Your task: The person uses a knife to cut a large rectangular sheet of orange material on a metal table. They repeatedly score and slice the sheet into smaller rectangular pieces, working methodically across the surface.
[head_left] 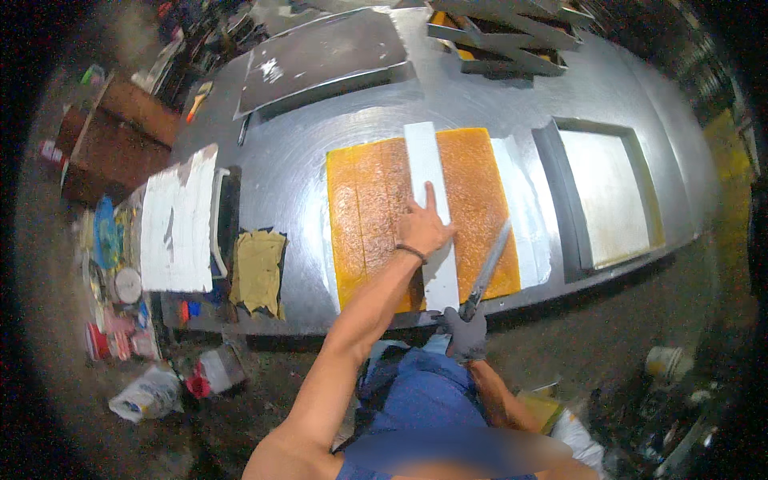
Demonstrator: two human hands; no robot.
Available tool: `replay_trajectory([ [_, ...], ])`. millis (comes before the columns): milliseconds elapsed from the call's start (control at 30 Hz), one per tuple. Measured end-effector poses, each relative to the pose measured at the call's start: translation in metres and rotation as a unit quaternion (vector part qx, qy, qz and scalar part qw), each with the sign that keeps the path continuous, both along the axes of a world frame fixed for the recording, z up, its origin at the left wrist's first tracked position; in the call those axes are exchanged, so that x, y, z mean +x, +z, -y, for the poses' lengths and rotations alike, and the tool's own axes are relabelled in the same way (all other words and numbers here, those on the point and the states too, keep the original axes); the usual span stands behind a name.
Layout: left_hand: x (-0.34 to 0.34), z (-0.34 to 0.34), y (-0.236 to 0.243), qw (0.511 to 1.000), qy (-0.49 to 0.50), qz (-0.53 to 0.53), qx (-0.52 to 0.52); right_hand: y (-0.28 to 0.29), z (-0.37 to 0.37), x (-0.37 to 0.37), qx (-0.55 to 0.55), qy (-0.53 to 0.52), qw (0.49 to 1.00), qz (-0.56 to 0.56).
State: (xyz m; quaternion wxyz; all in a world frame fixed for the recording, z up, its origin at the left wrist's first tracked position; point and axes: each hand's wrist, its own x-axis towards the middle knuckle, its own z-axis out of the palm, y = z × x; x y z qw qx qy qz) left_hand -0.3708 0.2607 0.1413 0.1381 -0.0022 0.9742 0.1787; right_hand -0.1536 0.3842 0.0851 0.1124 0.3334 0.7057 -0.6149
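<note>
A large orange-brown slab with yellow edges (475, 180), like a sheet of cake, lies on the metal table. Straight lines run down its left part. Across its middle lies a long white strip, a straightedge (422, 152), reaching past its far and near edges. My bare left hand (426, 230) presses on the straightedge, index finger stretched forward and nothing gripped. In a grey glove, my right hand (466, 334) is closed round a long-bladed knife (490, 268) near the table's front edge. The blade points away over the slab's right part, right of the straightedge.
White sheeting (528, 216) shows beside the slab. To the right stands a shallow metal tray (560, 204); another tray (328, 60) lies upside down at the back. Metal frames (512, 36) are stacked behind. A white board (178, 228) and tan cloth (256, 272) lie left.
</note>
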Motion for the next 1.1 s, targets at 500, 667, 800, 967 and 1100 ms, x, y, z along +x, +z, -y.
replay_trajectory([
  [500, -0.001, -0.011, -0.011, 0.996, 0.031, 0.046, 0.07, -0.027, -0.026, 0.004, -0.053, 0.024, 0.998, -0.04],
  [667, -0.004, -0.007, -0.014, 0.992, 0.028, 0.033, 0.118, -0.004, -0.018, 0.002, -0.009, 0.038, 0.997, -0.068],
  [800, -0.011, -0.006, -0.02, 0.994, 0.005, 0.036, 0.1, 0.009, -0.012, 0.002, 0.037, -0.008, 0.999, 0.002],
  [967, -0.022, 0.001, -0.026, 0.994, -0.068, 0.05, 0.068, 0.008, -0.016, 0.001, -0.016, -0.035, 0.998, -0.042],
  [1100, -0.024, 0.005, -0.022, 0.992, -0.08, 0.056, 0.074, 0.004, -0.019, 0.001, 0.034, -0.01, 0.999, -0.034],
])
